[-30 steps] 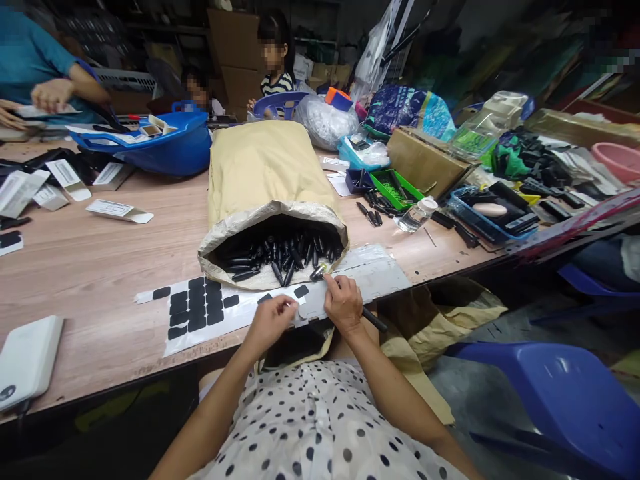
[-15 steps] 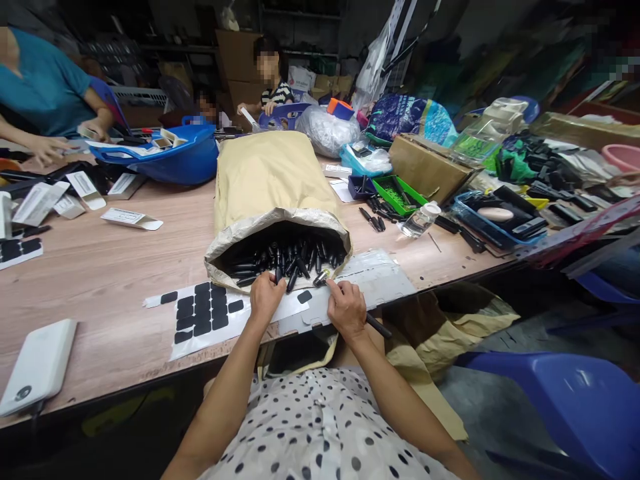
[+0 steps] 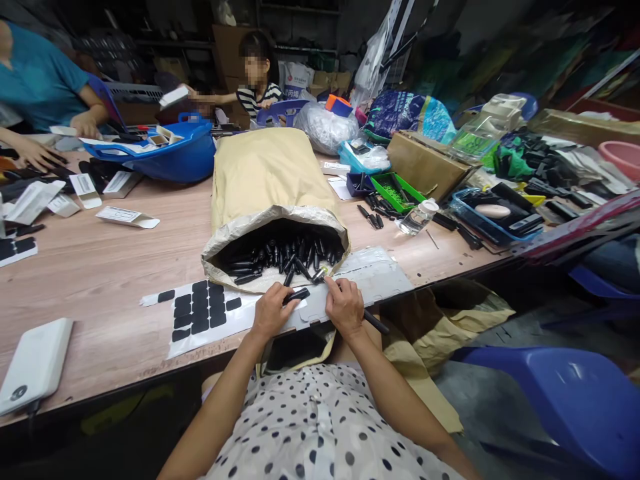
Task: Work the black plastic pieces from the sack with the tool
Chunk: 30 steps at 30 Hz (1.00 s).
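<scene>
Table: wood exposed left of paper sack, near edge beyond its mouth. Sack laid open, heaped with black tubes. Before the mouth, metal-tipped rod is enclosed by curled right hand; single tube is pinched by half-closed left hand.

- Black piece: slim, elongated; held in the left hand, slanting slightly upward to the right, in front of the open mouth of the sack.
- Silver-coloured piece: shiny; located at the fingertips of the right hand, by the mouth's lower right edge.
- Black rod: straight; projects from the right hand, sloping down to the right. Connection to silver-coloured piece: hidden.
</scene>
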Motion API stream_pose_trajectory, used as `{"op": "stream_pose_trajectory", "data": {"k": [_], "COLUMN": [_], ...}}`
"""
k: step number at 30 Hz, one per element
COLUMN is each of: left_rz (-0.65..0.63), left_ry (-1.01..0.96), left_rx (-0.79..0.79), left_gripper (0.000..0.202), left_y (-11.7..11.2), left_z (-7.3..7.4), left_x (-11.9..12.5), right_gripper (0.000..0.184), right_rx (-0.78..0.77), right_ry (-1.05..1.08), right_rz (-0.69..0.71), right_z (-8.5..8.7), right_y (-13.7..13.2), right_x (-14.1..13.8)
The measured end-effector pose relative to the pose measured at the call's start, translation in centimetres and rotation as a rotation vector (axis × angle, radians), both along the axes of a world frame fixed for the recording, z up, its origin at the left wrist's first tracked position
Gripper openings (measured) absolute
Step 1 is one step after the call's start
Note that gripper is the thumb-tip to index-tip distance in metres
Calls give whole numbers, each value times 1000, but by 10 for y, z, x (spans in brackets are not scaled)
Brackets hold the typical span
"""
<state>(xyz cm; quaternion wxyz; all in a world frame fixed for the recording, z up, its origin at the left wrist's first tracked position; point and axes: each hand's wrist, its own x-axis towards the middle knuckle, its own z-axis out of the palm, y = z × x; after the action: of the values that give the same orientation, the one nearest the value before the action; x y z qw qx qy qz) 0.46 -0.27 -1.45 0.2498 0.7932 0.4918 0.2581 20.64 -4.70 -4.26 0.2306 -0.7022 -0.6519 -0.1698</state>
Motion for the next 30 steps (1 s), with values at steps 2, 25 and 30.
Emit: {"op": "stream_pose_trajectory", "data": {"k": [2, 25, 30], "left_rz": [27, 56, 58], "left_ry": [-19, -98, -116], "left_rx": [-2, -80, -93], "left_gripper": [11, 11, 10], "left_y": [1, 3, 3], "left_z": [-4, -4, -5], "left_x": [-1, 1, 1], "right_gripper": [41, 39, 39], "right_rx": [-20, -58, -103], "right_ry": [18, 556, 573], "right_rz": [1, 358, 329], "right_z": [2, 31, 36], "right_y": [1, -26, -25], "right_x": [1, -27, -30]}}
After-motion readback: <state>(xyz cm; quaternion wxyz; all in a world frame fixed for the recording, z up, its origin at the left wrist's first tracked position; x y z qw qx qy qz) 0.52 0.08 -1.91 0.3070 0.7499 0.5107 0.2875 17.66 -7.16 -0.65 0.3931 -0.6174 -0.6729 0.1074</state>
